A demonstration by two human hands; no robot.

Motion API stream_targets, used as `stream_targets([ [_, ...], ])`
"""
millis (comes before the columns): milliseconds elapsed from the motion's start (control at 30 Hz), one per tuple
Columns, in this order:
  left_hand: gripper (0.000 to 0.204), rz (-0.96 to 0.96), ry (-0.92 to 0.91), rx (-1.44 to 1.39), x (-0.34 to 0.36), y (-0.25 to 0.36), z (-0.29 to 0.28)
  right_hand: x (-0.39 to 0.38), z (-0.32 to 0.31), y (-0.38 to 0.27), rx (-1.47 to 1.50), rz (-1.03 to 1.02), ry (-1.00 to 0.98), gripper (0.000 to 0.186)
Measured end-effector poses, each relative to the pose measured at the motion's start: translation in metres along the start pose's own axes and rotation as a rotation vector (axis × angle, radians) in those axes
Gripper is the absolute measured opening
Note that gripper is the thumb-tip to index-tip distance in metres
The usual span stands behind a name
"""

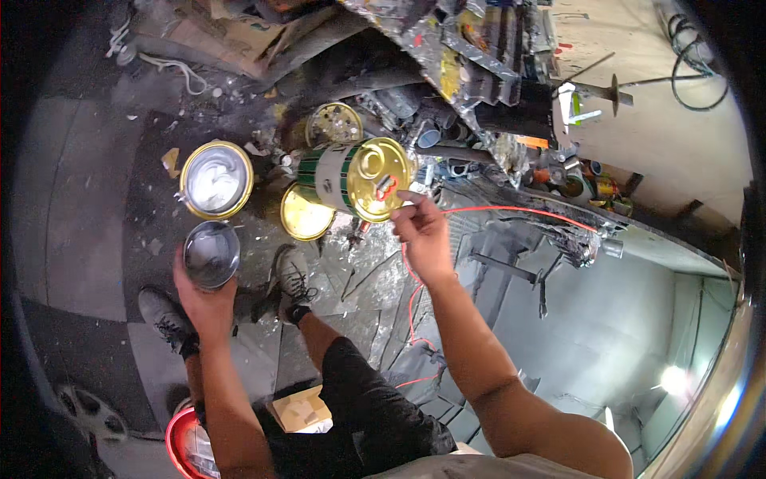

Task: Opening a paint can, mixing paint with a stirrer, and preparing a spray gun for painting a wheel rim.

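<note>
My left hand (209, 307) is wrapped round a clear, dark-looking cup (211, 254), its round mouth facing up. Just beyond the cup stands an open can of silvery-grey paint (215, 177) with a gold rim. My right hand (423, 235) has its fingers bent against the lower right rim of a paint can (323, 180) with a green and white label. That can looks tilted, its gold lid turned toward me and a small red and white mark on it. Whether anything else supports the can is hidden. Partly behind it lies a round gold lid or can top (307, 217).
A spattered gold-rimmed can (333, 126) stands farther back beside clutter under a paint-stained bench (447, 56). A red hose (519, 209) runs across the right side. Near my feet are a red bucket (182, 447) and an open cardboard box (302, 409).
</note>
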State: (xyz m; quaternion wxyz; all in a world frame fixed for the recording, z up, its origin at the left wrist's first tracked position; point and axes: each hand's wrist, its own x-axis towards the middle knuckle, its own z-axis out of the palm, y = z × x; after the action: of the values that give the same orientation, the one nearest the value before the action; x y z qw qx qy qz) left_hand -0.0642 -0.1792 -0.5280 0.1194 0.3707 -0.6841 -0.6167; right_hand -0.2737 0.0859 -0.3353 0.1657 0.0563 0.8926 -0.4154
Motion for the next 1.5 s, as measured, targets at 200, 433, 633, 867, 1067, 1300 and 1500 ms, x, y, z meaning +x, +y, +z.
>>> stream_targets([
  [200,0.09,-0.014,-0.015,0.027,0.001,0.006,-0.001,0.003,-0.019,0.027,-0.018,0.089,0.036,0.033],
  [433,0.096,-0.032,0.014,0.032,-0.003,0.002,0.01,0.069,-0.183,0.035,-0.018,0.125,0.513,0.023],
  [633,0.101,0.013,0.062,0.059,-0.001,-0.016,0.006,0.045,-0.182,-0.019,-0.154,-0.147,0.404,0.013],
  [867,0.097,0.045,0.058,0.133,0.005,0.012,0.007,0.029,-0.087,-0.137,-0.128,-0.452,0.116,0.032],
  [1067,0.099,0.059,0.073,0.174,-0.001,0.017,-0.002,0.098,-0.042,-0.266,0.113,-0.572,0.143,0.051],
  [1300,0.101,0.046,0.142,0.131,-0.006,0.015,-0.016,0.188,-0.025,-0.295,0.839,0.002,-0.05,0.031],
  [1500,0.101,0.037,0.161,0.137,-0.009,0.016,-0.028,0.173,-0.003,-0.299,1.074,0.052,-0.304,0.022],
])
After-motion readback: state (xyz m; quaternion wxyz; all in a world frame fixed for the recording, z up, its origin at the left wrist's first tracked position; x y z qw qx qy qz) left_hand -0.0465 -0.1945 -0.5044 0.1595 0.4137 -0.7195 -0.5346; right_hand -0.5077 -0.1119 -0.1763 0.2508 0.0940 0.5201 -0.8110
